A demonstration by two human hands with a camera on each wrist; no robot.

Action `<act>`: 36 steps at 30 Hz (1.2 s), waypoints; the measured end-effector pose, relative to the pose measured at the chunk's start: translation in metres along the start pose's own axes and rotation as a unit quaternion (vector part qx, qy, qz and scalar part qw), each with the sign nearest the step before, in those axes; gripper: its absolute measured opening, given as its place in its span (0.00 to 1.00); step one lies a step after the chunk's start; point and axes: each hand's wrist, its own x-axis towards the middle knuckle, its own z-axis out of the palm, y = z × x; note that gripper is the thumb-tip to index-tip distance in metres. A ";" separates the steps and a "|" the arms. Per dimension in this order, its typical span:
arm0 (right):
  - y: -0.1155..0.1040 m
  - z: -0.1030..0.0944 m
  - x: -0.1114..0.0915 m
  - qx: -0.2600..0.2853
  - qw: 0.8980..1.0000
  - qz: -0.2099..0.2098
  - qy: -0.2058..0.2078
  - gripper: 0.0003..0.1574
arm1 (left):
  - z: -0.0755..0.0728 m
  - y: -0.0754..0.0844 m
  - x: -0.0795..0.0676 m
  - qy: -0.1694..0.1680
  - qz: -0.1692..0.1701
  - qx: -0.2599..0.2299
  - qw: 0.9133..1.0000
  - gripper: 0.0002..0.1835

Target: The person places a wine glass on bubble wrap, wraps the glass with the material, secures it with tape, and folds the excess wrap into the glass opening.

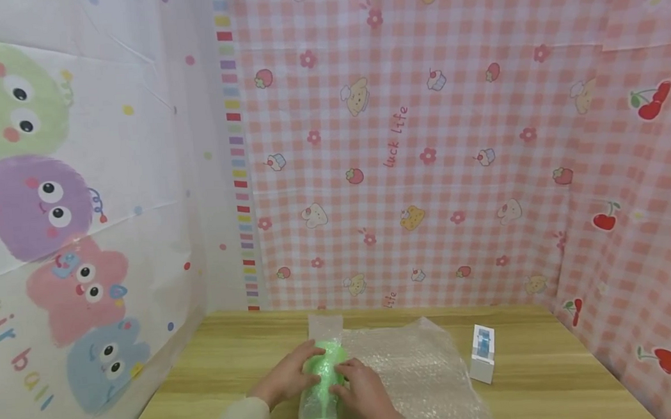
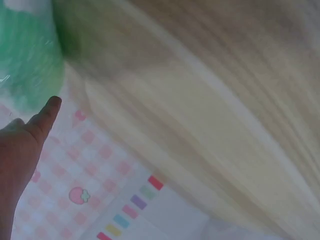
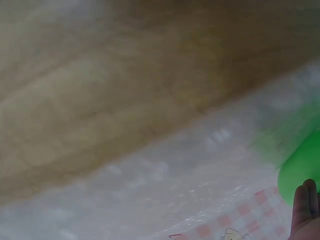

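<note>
A bright green, hourglass-shaped object [image 1: 324, 364] lies lengthwise on the table, its narrower middle looking clear with a green streak. Bubble wrap [image 1: 420, 371] covers part of it and spreads out flat to its right. My left hand [image 1: 288, 376] holds the wrapped object from the left, fingers near its far end and thumb lower down. From the right, my right hand [image 1: 366, 390] grips the same object with bent fingers, thumb at its middle. In the left wrist view a fingertip rests beside the green end [image 2: 30, 60]; the right wrist view shows fingertips against the green surface [image 3: 295, 172].
A small white block-shaped item [image 1: 483, 354] with a blue insert stands right of the bubble wrap. A strip of wrap [image 1: 325, 328] sticks out beyond the object's far end. Patterned cloths [image 1: 400, 141] hang behind and at both sides of the wooden table [image 1: 224, 364].
</note>
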 end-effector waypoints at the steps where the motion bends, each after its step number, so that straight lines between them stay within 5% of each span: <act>1: 0.000 0.000 -0.001 -0.001 1.000 0.000 0.001 0.24 | 0.001 -0.001 0.000 -0.002 0.000 -0.001 1.000 0.27; 23: 0.010 -0.002 -0.013 0.027 0.999 0.005 0.034 0.24 | 0.012 0.008 0.004 -0.009 0.039 0.039 0.998 0.22; 36: 0.015 -0.005 -0.018 0.025 0.999 0.039 0.015 0.23 | 0.022 0.015 0.010 -0.002 0.056 0.086 0.995 0.25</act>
